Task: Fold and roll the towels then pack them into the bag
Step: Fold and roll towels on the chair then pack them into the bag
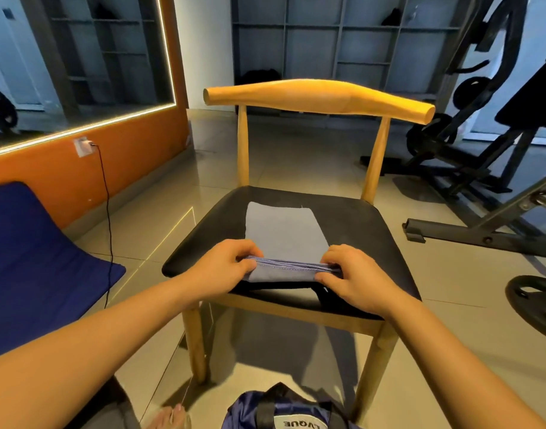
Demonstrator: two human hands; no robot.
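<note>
Now each hand [217,267] pinches the towel's [282,233] near edge.

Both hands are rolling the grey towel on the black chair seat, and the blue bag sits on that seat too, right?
Nearly: in the head view the blue bag lies on the floor in front of the chair, not on its seat.

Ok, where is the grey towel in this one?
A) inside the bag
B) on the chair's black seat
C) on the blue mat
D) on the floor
B: the grey towel lies on the chair's black seat, with the left hand and right hand pinching its near edge.
</note>
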